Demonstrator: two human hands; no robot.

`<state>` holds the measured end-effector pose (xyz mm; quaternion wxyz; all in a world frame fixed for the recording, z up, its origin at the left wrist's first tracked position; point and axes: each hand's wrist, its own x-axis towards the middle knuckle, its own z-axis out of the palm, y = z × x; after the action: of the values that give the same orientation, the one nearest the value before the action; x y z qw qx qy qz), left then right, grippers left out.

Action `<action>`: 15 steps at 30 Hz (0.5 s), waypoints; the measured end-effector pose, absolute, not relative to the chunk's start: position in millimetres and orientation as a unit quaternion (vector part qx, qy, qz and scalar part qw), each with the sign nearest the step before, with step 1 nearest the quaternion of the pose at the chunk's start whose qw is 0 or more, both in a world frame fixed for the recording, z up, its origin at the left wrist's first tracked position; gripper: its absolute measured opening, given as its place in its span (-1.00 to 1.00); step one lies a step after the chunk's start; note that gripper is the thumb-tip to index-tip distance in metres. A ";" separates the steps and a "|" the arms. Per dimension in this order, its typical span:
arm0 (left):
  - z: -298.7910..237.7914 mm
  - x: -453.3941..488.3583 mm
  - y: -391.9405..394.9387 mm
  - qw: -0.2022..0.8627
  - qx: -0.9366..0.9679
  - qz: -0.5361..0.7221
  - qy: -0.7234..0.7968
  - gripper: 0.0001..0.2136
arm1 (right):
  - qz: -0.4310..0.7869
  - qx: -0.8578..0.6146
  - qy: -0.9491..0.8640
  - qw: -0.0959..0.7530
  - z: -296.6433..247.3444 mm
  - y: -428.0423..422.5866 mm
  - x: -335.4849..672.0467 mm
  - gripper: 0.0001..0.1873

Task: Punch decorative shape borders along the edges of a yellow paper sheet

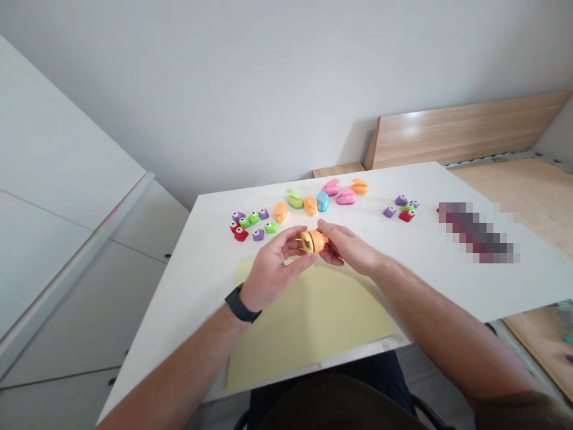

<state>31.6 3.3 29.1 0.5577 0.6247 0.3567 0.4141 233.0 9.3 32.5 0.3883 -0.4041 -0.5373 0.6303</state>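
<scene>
An orange craft punch (318, 240) is held above the table between my two hands, its paler underside turned toward the left. My left hand (275, 269) has its thumb and fingers closed around the punch's left end. My right hand (351, 246) grips the other end, thumb on top and fingers curled beneath. Below them lies a pale yellow sheet of paper (308, 316). Just behind my hands stand two more orange punches (281, 212), a blue punch (323, 202) and a green punch (294, 199).
Pink punches (346, 197) and another orange one stand farther back on the white table (197, 251). Several small purple, green and red pieces with eye-like spots (241, 234) lie at left; a similar group (407, 215) sits at right. A blurred patch (474, 233) covers something beyond.
</scene>
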 end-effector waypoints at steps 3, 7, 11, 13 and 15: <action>22.3 26.5 2.2 0.572 0.606 0.422 0.357 -0.47 | 0.613 -0.424 -0.545 0.385 29.2 10.6 232.7 -0.40; 13.7 18.2 3.8 0.555 0.612 0.420 0.375 -0.53 | 0.486 -0.514 -0.567 0.421 16.8 20.8 239.0 -0.47; 8.6 10.7 5.8 0.463 0.678 0.389 0.419 -0.51 | 0.290 -0.596 -0.611 0.433 6.2 32.7 249.6 -0.63; 5.5 9.7 5.9 0.413 0.701 0.380 0.439 -0.52 | 0.230 -0.611 -0.628 0.423 2.7 36.0 252.3 -0.66; 0.9 10.4 5.2 0.370 0.726 0.372 0.445 -0.56 | 0.203 -0.620 -0.637 0.410 -0.3 38.0 252.1 -0.64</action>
<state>10.4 5.2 0.9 0.3701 0.7255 0.4450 0.3723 252.1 38.0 -0.3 0.4098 -0.6204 -0.6371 0.2031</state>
